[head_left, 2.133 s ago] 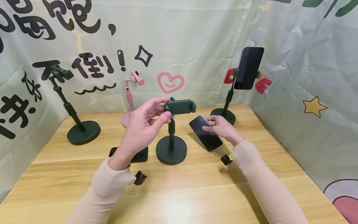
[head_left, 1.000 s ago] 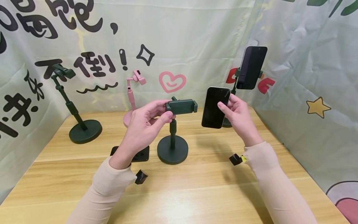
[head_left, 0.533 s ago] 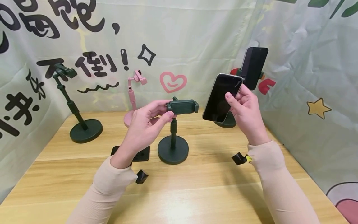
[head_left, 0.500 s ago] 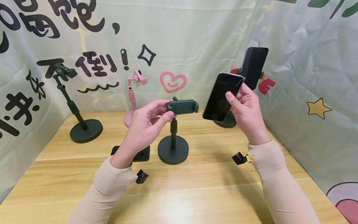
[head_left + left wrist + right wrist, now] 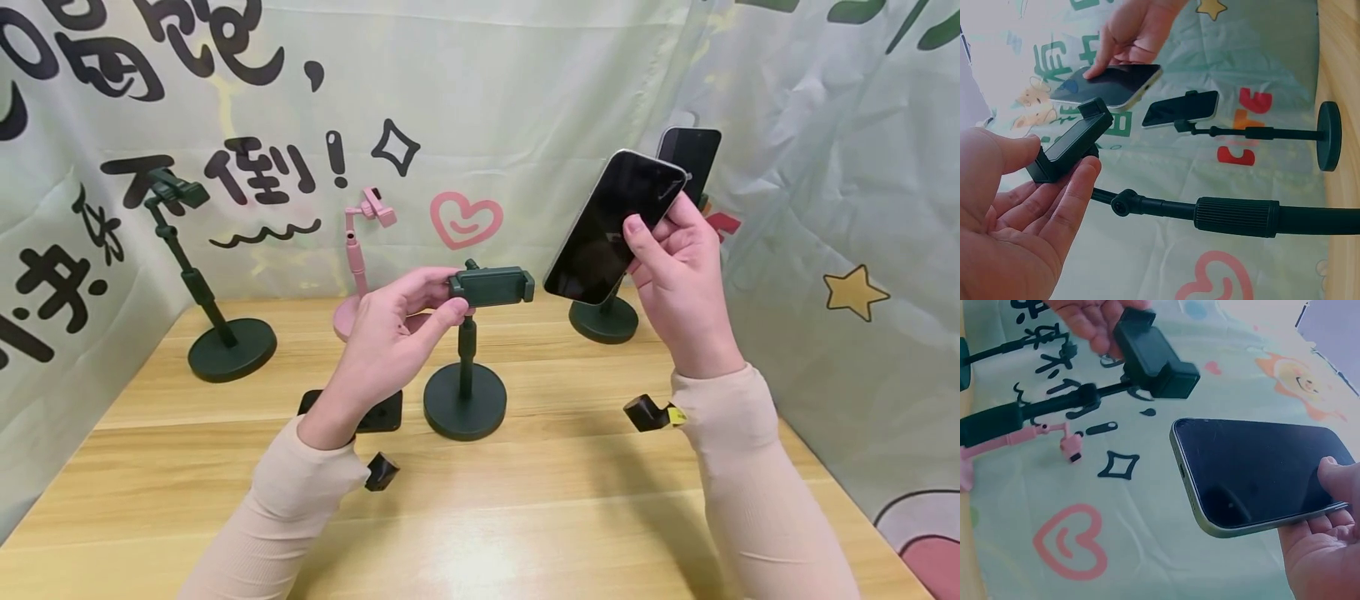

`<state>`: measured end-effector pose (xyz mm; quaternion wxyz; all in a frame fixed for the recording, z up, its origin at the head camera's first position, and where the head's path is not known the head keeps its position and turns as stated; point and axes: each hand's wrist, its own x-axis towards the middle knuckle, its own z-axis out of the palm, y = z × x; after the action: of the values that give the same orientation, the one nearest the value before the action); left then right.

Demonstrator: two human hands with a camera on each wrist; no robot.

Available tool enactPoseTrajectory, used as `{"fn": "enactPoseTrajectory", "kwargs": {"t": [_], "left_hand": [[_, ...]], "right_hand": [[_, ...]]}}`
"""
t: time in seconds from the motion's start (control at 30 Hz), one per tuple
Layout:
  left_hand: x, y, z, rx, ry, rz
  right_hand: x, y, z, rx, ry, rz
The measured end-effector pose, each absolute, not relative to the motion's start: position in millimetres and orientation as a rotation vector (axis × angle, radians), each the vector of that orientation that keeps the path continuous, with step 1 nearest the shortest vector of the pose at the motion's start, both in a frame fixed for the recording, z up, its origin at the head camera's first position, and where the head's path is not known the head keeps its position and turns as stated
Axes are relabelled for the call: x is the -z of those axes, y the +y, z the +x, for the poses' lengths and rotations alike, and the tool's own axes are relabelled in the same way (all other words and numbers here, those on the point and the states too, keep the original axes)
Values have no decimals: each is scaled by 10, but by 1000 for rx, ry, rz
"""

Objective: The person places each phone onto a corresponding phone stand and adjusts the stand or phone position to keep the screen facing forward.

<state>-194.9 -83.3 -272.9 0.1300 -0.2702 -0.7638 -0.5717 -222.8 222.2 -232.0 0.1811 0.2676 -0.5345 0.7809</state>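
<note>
My left hand pinches the left end of a dark green phone holder's clamp, thumb in front and fingers behind. The clamp tops a thin stand with a round base on the table. In my right hand is a black-screened smartphone, tilted and raised off the table, thumb on its screen and fingers behind. It is to the right of the clamp and apart from it. The right wrist view shows the phone's pale edge, and the left wrist view shows the clamp's cradle with nothing in it.
Behind the raised phone, another green stand carries a second phone, partly hidden. A green stand is at the left, a pink stand at the back. A dark phone lies under my left wrist. Printed cloth encloses the table.
My right hand has picked the smartphone up from the table, raised it and tilted it, moving up and to the right. My left hand stays on the clamp.
</note>
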Motion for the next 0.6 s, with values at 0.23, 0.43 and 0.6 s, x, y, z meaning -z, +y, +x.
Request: {"fn": "enactPoseTrajectory", "kwargs": {"t": [0.23, 0.43, 0.6], "left_hand": [[2729, -831, -1945, 1669, -2230, -778], [2737, -834, -1956, 1671, -2221, -786], [2741, -846, -1967, 1660, -2220, -791]], "right_hand": [[2199, 2101, -2210, -2247, -1415, 841], [2107, 2027, -2188, -2204, -1390, 896], [2059, 1898, -2173, -2223, -1338, 965]]}}
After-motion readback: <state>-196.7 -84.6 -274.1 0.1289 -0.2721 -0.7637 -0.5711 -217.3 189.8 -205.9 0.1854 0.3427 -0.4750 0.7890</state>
